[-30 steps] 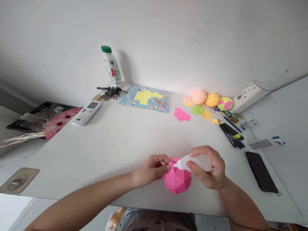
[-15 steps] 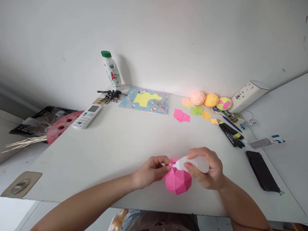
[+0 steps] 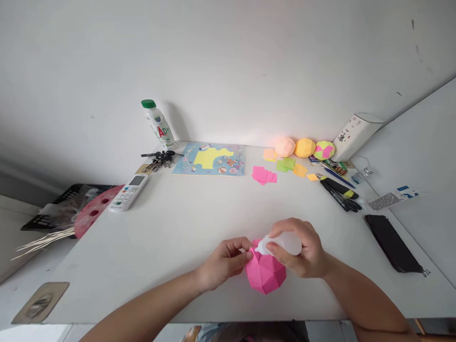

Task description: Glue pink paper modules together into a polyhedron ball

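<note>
At the lower centre of the frame, a faceted ball of folded pink paper (image 3: 265, 273) rests on the white worktop (image 3: 185, 223) between two bare hands. The left hand (image 3: 223, 263) pinches a raised flap at the ball's upper left edge between thumb and fingertips. The right hand (image 3: 302, 249) is wrapped around a small translucent white plastic squeeze bottle (image 3: 281, 243), its nozzle tipped down to the ball's top, just beside the pinched flap.

The ball looks hollow, light and easily crushed; its creased panels would likely dent under a firm grip, so a gentle hold on edges and flaps, as here, seems safest. The bottle appears soft-walled and smooth, yielding to a squeeze.

Along the wall at upper right sit three finished paper balls: a peach paper ball (image 3: 284, 147), a yellow paper ball (image 3: 304, 147) and a green-and-pink paper ball (image 3: 323, 150). In front of them lie loose paper squares in pink (image 3: 262, 175), green (image 3: 285, 165) and orange (image 3: 300, 170). At upper left stand a green-capped white plastic bottle (image 3: 157, 124), a bunch of dark metal keys (image 3: 159, 158) and a white remote control (image 3: 128, 192).
</note>
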Demonstrator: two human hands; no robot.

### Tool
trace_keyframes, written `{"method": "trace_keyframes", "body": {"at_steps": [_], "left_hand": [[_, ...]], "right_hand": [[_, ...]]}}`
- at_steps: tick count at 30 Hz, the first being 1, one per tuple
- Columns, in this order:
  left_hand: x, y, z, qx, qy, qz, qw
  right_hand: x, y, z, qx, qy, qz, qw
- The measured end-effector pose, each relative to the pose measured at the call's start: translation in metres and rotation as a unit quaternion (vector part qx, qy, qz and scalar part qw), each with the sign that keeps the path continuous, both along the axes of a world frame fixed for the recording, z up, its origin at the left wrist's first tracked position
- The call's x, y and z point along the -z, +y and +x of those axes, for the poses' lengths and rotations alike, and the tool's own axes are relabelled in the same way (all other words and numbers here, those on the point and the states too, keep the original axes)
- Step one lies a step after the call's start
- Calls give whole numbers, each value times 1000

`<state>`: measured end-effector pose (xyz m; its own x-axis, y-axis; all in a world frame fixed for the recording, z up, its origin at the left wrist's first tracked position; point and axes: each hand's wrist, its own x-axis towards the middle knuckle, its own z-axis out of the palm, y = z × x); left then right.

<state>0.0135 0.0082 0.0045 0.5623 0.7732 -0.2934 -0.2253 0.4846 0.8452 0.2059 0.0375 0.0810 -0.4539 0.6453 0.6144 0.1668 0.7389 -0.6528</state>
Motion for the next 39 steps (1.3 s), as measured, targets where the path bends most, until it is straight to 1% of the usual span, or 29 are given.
{"method": "trace_keyframes", "body": {"at_steps": [5,13,23,30,35,37,39], "left_hand": [[1,1,0,-2,-9,-3,1000],[-3,0,2,-6,-19,-19,1000],[-3,1,0,-2,-5,-12,1000],[2,1,-1,-2,3,2,1000],[1,1,-1,2,4,9,1000],[0,1,-2,5,5,15,1000],[-1,1,-2,5,4,16,1000]], "right_hand": [[0,0,-1,0,3,-2,1000],[0,1,0,-6,10,3,1000],[3,2,0,-27,24,-55,998],[-2,1,-2,-45,23,-64,997],[-2,1,0,-68,26,-89,993],[-2,1,0,-63,26,-97,993],[-1,2,0,-39,25,-92,995]]}}
